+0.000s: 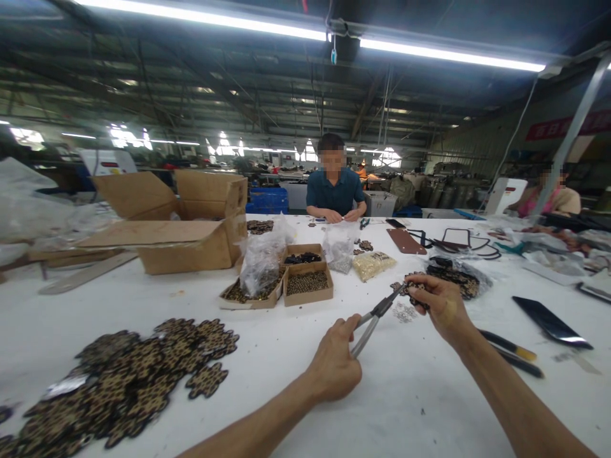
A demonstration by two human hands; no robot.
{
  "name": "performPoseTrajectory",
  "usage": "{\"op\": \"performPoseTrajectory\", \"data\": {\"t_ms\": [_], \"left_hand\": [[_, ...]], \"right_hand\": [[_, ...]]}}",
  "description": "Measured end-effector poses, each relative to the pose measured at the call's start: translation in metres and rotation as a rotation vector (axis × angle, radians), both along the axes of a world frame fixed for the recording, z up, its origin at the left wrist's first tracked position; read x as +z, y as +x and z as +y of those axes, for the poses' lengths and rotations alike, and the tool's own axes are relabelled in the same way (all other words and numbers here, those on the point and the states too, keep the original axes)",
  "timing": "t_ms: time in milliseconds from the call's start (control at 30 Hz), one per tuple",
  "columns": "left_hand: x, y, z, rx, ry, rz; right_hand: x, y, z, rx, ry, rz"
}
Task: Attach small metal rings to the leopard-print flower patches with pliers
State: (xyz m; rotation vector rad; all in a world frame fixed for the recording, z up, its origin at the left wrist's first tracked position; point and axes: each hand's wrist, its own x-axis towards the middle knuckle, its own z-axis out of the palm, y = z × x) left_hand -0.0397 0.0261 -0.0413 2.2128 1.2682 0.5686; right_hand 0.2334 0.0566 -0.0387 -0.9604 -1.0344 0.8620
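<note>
My left hand (335,361) is closed around the handles of metal pliers (379,310), whose jaws point up and to the right. The tips of the pliers meet the edge of a leopard-print, flower-shaped patch (418,304). Fingers and thumb of my right hand (445,306) pinch that patch above the table; they hide part of it. Just below it lies a small scatter of metal rings (404,312). A large heap of similar patches (138,375) spreads over the table at the lower left, with a single patch (207,380) at its right side.
Small boxes of metal parts (308,285) stand mid-table beside an open cardboard box (191,251). Yellow-handled pliers (513,350) and a phone (552,323) lie at right, near a bag of dark pieces (453,280). A co-worker (335,191) sits across the table.
</note>
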Motion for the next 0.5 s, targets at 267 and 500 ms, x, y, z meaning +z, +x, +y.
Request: {"op": "performPoseTrajectory", "data": {"t_ms": [267,500], "left_hand": [[0.0025,0.0007,-0.0004,0.024,0.032,0.092],[0.0075,0.0,-0.001,-0.008,0.022,0.174]], "right_hand": [[0.007,-0.0015,-0.0028,0.05,-0.045,0.104],[0.009,-0.0044,-0.0039,0.074,-0.068,0.174]]}}
